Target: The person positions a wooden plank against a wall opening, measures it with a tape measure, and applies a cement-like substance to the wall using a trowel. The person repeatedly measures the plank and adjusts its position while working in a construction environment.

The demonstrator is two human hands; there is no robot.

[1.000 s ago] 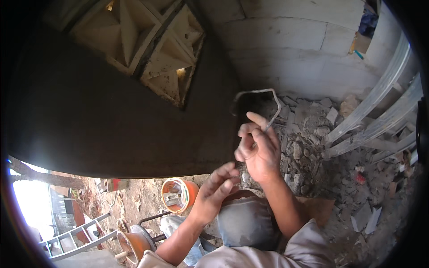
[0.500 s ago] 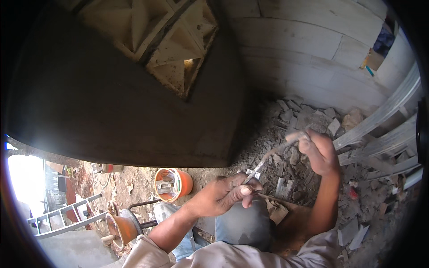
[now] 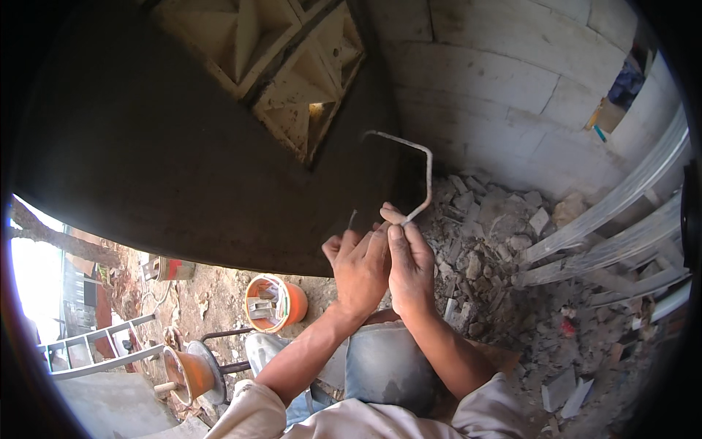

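Note:
A thin bent metal rod [image 3: 428,172], caked with pale grey dirt, rises from my hands in front of the dark wall. Its upper part turns sharply to the left and ends against that wall. My right hand [image 3: 411,267] is closed on the lower end, with thumb and fingertips pinching it. Pressed against it, my left hand [image 3: 362,263] is curled with its back towards me. A short thin end pokes up above the left fingers; whether it belongs to the same rod I cannot tell. The wrists are close together above my knee [image 3: 391,362].
A dark smooth wall [image 3: 219,168] with cream patterned vent blocks [image 3: 292,117] fills the upper left. Rubble [image 3: 475,271] lies below a pale block wall [image 3: 475,80]. Metal channels [image 3: 607,197] lean at right. An orange bucket [image 3: 296,304] and a ladder [image 3: 102,347] are at left.
My right hand has swung left and down to meet my left hand, which has risen slightly. The rod, earlier stretched between the hands, now stands up above them.

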